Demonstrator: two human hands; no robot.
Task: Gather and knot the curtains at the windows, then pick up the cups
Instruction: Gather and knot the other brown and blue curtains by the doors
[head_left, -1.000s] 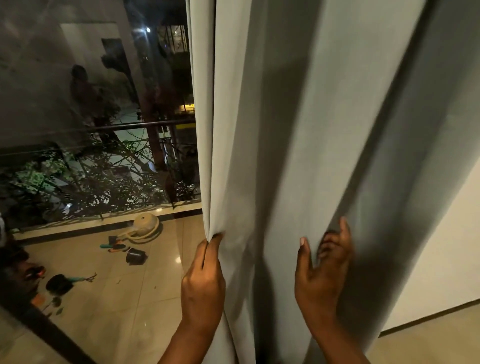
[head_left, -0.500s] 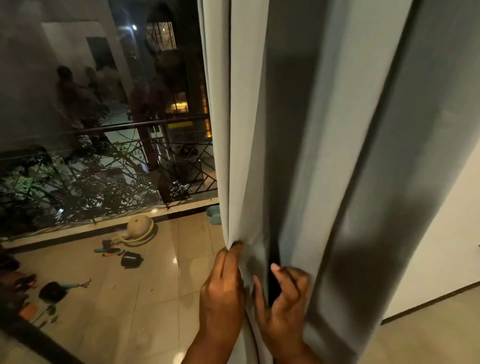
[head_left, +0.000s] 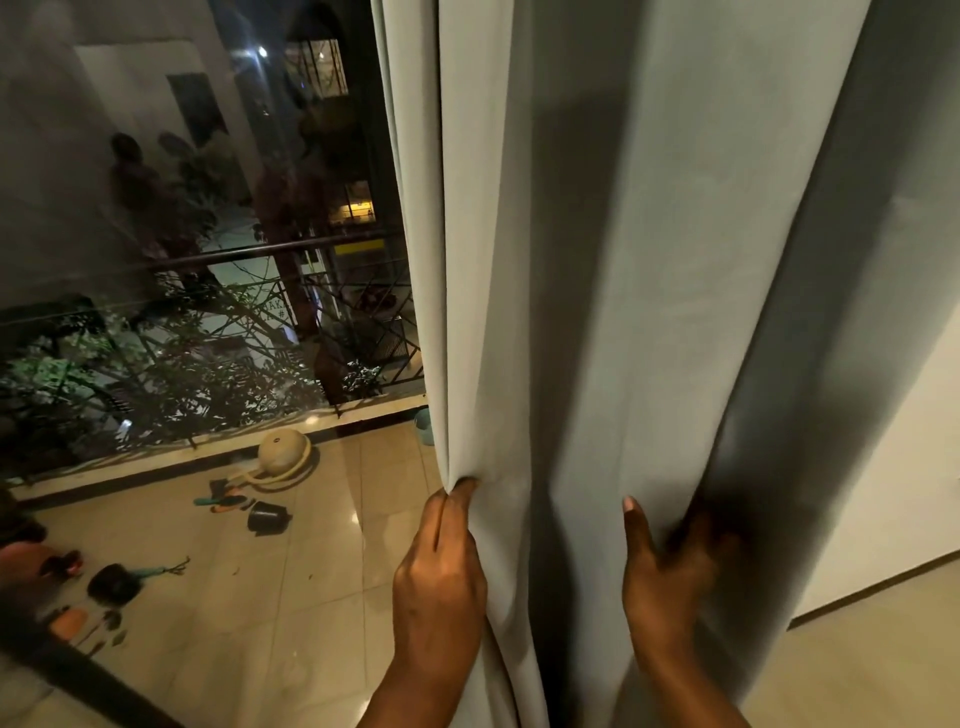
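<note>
A pale grey curtain (head_left: 597, 312) is hanging in long vertical folds, filling the middle and right of the view, beside a dark window (head_left: 208, 234). The left hand (head_left: 441, 582) is gripping the curtain's left edge, with the fingers and thumb pinching a gathered ridge of cloth at their tips. The right hand (head_left: 670, 566) is reaching into a shadowed fold further right; its thumb is lying straight against the front of the cloth while the fingers are curling round into the fold, so it is holding a pleat. The two hands are sitting well apart on the cloth, at much the same height, with a broad fold between them.

Through the glass a railing (head_left: 249, 254) and leafy plants (head_left: 130, 374) are showing. On the tiled floor (head_left: 311, 597) beyond are lying a round tan pot (head_left: 283, 451), a black pot (head_left: 267, 517) tipped on its side, another black pot (head_left: 111, 584) and some small garden tools (head_left: 221, 501). A white wall (head_left: 893, 493) is standing to the right of the curtain.
</note>
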